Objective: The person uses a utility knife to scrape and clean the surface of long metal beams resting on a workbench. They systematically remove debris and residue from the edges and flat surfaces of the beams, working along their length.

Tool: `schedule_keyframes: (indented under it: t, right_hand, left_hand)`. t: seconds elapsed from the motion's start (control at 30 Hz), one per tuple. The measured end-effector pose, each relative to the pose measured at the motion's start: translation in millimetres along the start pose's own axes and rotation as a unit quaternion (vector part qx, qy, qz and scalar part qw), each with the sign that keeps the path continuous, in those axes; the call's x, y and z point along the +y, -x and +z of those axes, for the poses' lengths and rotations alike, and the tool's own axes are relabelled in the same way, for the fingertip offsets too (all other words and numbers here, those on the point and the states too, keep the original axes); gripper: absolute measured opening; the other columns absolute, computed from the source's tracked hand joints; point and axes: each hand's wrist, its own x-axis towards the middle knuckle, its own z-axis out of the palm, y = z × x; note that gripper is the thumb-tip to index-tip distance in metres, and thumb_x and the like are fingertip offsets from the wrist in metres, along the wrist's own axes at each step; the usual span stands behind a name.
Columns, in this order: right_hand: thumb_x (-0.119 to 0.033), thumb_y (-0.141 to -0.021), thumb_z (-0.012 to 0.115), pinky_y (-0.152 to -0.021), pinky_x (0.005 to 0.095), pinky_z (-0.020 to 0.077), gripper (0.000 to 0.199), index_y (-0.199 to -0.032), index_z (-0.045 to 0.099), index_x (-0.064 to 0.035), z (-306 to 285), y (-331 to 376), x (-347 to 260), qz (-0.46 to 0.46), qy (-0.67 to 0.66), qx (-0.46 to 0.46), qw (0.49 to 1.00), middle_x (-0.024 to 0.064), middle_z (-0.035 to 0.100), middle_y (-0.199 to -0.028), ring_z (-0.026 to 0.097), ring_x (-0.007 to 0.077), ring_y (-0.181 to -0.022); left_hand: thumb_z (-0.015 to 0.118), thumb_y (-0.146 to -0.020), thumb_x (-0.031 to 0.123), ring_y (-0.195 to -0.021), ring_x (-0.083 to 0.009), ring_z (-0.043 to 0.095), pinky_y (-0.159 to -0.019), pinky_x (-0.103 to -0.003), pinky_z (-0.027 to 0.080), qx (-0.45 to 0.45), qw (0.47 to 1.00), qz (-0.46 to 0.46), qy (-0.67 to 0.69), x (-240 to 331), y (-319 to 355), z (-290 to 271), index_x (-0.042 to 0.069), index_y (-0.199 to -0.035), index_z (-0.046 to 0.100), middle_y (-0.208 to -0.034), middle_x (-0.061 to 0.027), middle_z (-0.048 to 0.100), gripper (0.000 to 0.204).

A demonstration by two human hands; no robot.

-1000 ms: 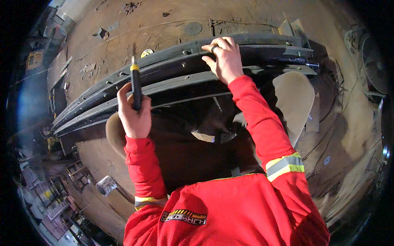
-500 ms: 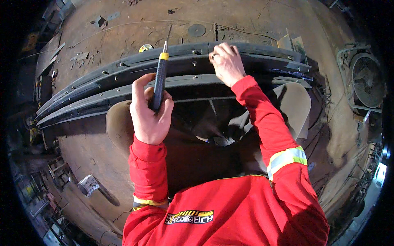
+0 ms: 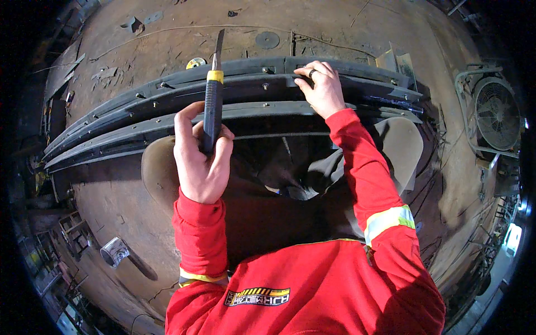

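My left hand [image 3: 202, 159] is closed round the dark handle of a utility knife [image 3: 213, 106] with a yellow collar. Its long blade points up and away from me. Across my knees lie long curved metal bars, dark, with bolts along them. A black strip [image 3: 223, 87] runs along the middle one, and my right hand [image 3: 322, 89] is at its top edge. Thumb and forefinger pinch toward that edge, while the other fingers curl; the exact contact is partly hidden. A ring shows on one finger.
Beyond the bars, a round flat disc [image 3: 267, 39] and a small yellow-rimmed roll [image 3: 195, 63] lie on the rusty brown surface. A caged fan [image 3: 497, 114] stands at right. To the left rests a white bucket [image 3: 115, 251]. A thin cable [image 3: 184, 30] crosses the far side.
My right hand has shifted slightly right and down, its thumb and forefinger now showing at the strip. The knife has swung a little left and its blade's flat side faces me more.
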Motion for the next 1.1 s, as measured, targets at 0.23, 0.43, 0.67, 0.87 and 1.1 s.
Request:
schedule_keyframes:
  t: [0.23,0.43,0.67,0.87,1.1]
  right_hand:
    - [-0.017,-0.080,0.069,-0.081,0.0362,0.0451,0.007,-0.081,0.069,-0.0106,4.4,-6.7,-9.5,-0.044,0.031,-0.011,0.998,0.0012,0.061,-0.084,0.058,0.0209,-0.090]
    - [-0.013,-0.080,0.062,-0.079,0.0361,0.0430,0.008,-0.084,0.064,-0.0066,2.5,-19.2,-15.2,-0.168,0.187,-0.059,0.966,0.0039,0.057,-0.086,0.055,0.0230,-0.090]
    - [-0.012,-0.080,0.060,-0.081,0.0400,0.0450,0.009,-0.082,0.060,-0.0037,-23.1,4.7,-39.8,-0.164,-0.025,-0.143,0.976,0.0093,0.056,-0.090,0.056,0.0284,-0.093]
    - [-0.010,-0.084,0.061,-0.073,0.0423,0.0465,0.013,-0.078,0.056,0.0009,-98.8,-0.2,-8.7,-0.026,0.040,-0.054,0.997,0.0169,0.055,-0.080,0.057,0.0358,-0.079]
    - [-0.016,-0.073,0.076,-0.103,0.0430,0.0375,0.058,-0.123,0.051,-0.0022,-121.4,14.7,44.0,0.059,0.106,-0.050,0.991,0.0187,0.052,-0.125,0.047,0.0358,-0.119]
  left_hand:
    - [0.049,-0.083,-0.008,-0.061,-0.0083,0.052,-0.055,-0.021,0.044,-0.003,1.000,-0.003,0.008,1.3,1.3,0.3,0.000,-0.125,0.040,-0.077,-0.0053,0.058,0.043]
    - [0.049,-0.082,-0.008,-0.061,-0.0079,0.052,-0.055,-0.021,0.044,-0.018,0.999,-0.009,-0.032,1.7,2.3,-2.1,0.001,-0.125,0.039,-0.078,-0.0051,0.058,0.045]
    - [0.051,-0.087,-0.005,-0.061,-0.0087,0.053,-0.055,-0.022,0.044,0.018,1.000,-0.022,0.006,2.2,2.1,-4.7,0.001,-0.125,0.039,-0.079,-0.0065,0.060,0.040]
    - [0.051,-0.088,0.000,-0.071,-0.0128,0.056,-0.058,-0.026,0.048,0.097,0.993,-0.057,0.020,6.9,2.2,-14.7,-0.001,-0.124,0.045,-0.095,-0.0106,0.060,0.036]
    - [0.048,-0.087,-0.004,-0.056,-0.0085,0.050,-0.049,-0.020,0.040,0.104,0.993,-0.054,-0.011,-1.8,-1.3,-21.0,-0.001,-0.131,0.044,-0.083,-0.0110,0.060,0.044]
